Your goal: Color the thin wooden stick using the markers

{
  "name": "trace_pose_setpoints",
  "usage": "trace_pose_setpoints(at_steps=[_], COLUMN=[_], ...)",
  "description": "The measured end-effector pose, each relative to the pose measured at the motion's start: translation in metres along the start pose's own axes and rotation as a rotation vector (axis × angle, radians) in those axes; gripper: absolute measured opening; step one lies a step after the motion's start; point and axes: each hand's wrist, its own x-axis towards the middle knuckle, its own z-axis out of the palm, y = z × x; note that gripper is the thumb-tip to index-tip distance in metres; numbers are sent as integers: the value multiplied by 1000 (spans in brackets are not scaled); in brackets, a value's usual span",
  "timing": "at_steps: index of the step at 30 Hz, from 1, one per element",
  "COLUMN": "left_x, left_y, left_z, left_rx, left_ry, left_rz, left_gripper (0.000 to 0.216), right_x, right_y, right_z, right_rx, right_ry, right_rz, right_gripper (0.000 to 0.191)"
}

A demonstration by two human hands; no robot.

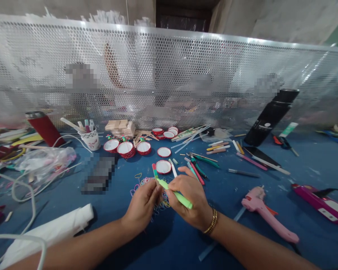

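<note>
My left hand [142, 204] pinches a small flat stick [154, 170], red at its top end and green lower down; its other end is hidden by my fingers. My right hand [190, 195] is closed around a light green marker [183, 199], its tip meeting the stick near my left fingertips. Under and behind both hands lies a pile of coloured paper clips [139, 185]. Just beyond is a round white lid with a red rim [163, 167], and a similar lid [164, 152] lies farther back. A white marker [173, 168] rests beside the nearer lid.
Stacked red-rimmed lids [126, 149], a pen cup [90, 139] and a red flask [43, 127] stand at back left. Green-handled pliers [198, 167], a pink glue gun [266, 213] and a leaning black bottle [270, 118] are right. A perforated metal screen [169, 75] closes off the back.
</note>
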Motion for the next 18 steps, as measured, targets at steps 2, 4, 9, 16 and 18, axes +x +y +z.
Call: trace_pose_setpoints(at_steps=[2, 4, 9, 16, 18], left_x=[0, -1, -1, 1, 1], left_y=[0, 0, 0, -1, -1], left_z=[0, 0, 1, 0, 0], left_rx=[4, 2, -2, -17, -21], left_ry=[1, 2, -5, -13, -12], left_rz=[-8, -8, 4, -5, 0], left_gripper=[34, 34, 35, 35, 36], right_x=[0, -1, -1, 0, -1], right_y=[1, 2, 1, 0, 1], right_z=[0, 0, 0, 0, 1], right_rx=[-11, -15, 1, -1, 0], right_ry=[1, 28, -2, 11, -2], right_rz=[1, -4, -7, 19, 14], right_gripper=[8, 9, 8, 6, 6])
